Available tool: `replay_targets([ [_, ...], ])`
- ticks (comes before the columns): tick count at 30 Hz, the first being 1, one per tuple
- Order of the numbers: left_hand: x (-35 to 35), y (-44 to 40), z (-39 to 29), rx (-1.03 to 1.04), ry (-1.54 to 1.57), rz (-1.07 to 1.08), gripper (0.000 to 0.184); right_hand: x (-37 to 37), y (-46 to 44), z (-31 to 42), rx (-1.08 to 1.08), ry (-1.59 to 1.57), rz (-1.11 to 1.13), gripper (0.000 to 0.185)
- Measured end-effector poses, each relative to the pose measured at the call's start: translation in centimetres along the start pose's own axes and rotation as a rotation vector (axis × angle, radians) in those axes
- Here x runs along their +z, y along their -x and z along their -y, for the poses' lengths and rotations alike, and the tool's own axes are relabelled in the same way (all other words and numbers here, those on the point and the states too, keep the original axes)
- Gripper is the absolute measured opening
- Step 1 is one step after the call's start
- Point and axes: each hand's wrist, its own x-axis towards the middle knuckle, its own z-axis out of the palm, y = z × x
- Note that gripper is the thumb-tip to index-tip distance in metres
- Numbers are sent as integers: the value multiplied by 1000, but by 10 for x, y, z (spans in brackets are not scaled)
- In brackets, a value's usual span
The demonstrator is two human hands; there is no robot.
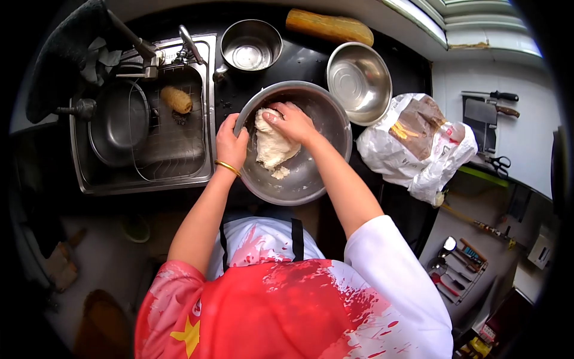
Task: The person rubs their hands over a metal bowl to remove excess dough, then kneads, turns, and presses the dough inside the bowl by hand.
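Dough (276, 148) lay in the bowl (332, 116) near the frame's upper centre, its long axis roughly top to bottom; the right hand (291, 122), nearer, grasped its upper right, while the left hand (232, 142) gripped the bowl's left rim.

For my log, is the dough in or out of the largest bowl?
In: the dough lies inside the bowl, right hand on it.

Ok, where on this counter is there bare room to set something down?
Mainly the black counter between the pot, the log and the steel bowl; a smaller patch right of that bowl, beyond the plastic bag. Crowded: the big bowl, with the right hand on dough and the left hand at the rim, and the sink, holding a pan.
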Motion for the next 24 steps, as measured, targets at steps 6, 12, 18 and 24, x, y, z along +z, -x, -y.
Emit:
replay_targets([
  [6, -1, 3, 4, -43, 6, -19, 27, 1, 49, -41, -215, -384, -16, 31],
  [12, 0, 6, -4, -86, 32, -42, 25, -4, 107, 23, -38, -173, -40, 49],
  [18, 1, 8, -11, -109, 10, -62, 24, 26, 124, 33, -163, 108, -158, 30],
  [24, 1, 4, -10, -167, -10, -32, 25, 48, 80, 8, -269, 221, -220, 21],
])
